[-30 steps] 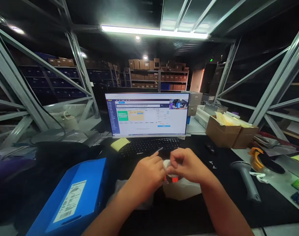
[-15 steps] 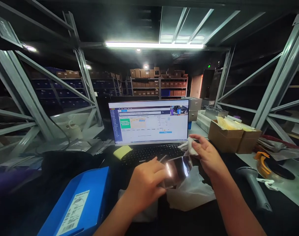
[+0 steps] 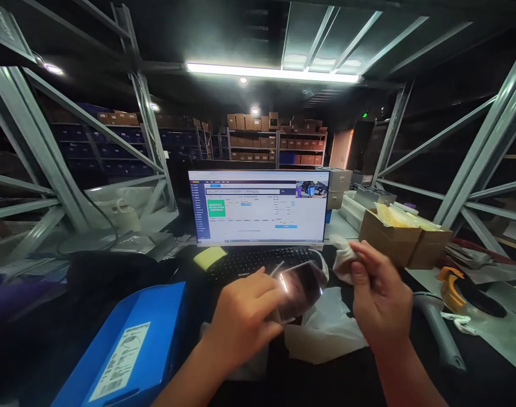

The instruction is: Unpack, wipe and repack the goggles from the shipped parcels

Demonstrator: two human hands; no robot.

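Left hand (image 3: 241,316): closed on the lower end of a glossy dark phone (image 3: 302,285), held tilted above a white bag (image 3: 326,333), in front of the keyboard (image 3: 258,261). Right hand (image 3: 379,294): pinching a white cloth (image 3: 343,261) just beside it. Risk, as judged: one-ended hold on slick glass; phone could slip onto the desk

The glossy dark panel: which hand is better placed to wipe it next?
Probably the right hand: it holds the white cloth just beside the panel, while the left hand is occupied holding the panel.
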